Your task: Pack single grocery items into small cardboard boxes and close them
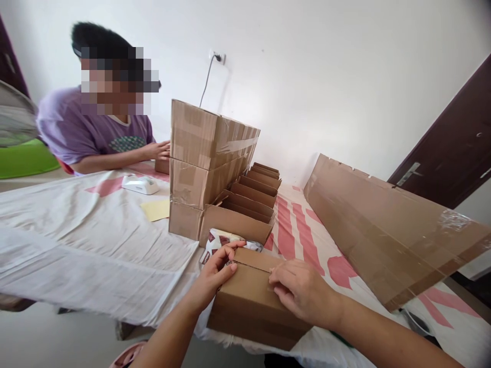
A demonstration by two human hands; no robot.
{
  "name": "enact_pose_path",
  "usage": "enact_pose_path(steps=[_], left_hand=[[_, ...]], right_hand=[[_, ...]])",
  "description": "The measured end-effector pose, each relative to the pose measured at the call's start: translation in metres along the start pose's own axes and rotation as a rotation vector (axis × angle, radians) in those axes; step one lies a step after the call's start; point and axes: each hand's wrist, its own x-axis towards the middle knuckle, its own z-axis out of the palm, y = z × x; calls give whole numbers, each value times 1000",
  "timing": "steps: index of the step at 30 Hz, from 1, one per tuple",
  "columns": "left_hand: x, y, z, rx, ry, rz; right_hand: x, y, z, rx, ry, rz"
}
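A small brown cardboard box sits at the near edge of the table, its top flaps folded down and almost meeting at a seam. My left hand is closed on the far left corner of the box top, thumb and fingers at the flap edge. Over the right end of the seam, my right hand has its fingers curled and pinched against the flap; its fingertips are partly hidden. Just behind the box lies a white and dark red plastic packet, partly covered by my left hand.
Stacked taped cartons stand mid-table, with a row of open-flapped boxes alongside. At left are a white tape dispenser, yellow paper and a seated co-worker. A large cardboard panel leans at right.
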Motion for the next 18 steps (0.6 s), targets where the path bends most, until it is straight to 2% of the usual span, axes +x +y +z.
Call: enact_pose_path(steps=[3, 8, 11, 15, 18], left_hand=[[-1, 0, 0, -6, 3, 4], [1, 0, 1, 8, 8, 5], [1, 0, 1, 4, -4, 2], [0, 0, -2, 10, -18, 7], [1, -1, -2, 14, -22, 1]], right_hand=[[-2, -4, -1, -17, 14, -2], [2, -6, 7, -211, 65, -113], [5, -3, 11, -220, 95, -132], [6, 3, 6, -83, 118, -21], [5, 3, -3, 22, 16, 103]])
